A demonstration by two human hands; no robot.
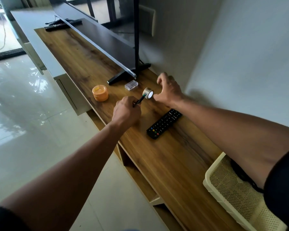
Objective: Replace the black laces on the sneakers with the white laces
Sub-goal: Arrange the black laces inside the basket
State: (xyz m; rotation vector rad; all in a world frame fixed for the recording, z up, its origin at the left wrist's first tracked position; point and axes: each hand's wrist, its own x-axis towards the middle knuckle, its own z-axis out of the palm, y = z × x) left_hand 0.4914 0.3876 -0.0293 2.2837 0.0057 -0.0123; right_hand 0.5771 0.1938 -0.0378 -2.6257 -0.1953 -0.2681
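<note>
No sneakers and no laces show in the head view. My left hand (126,111) grips a thin dark pen-like stick (140,100) above the wooden TV cabinet (165,155); its tip points at a small roll of clear tape (148,93) standing on edge. My right hand (168,90) hovers just right of the roll with fingers spread and loosely curved, the thumb close to the roll. I cannot tell whether it touches the roll.
A black remote (163,124) lies near my right forearm. An orange jar (100,93) and a clear plastic box (131,85) sit by the TV's foot (122,75). A cream perforated basket (232,189) stands at the right end. More remotes (62,25) lie far back.
</note>
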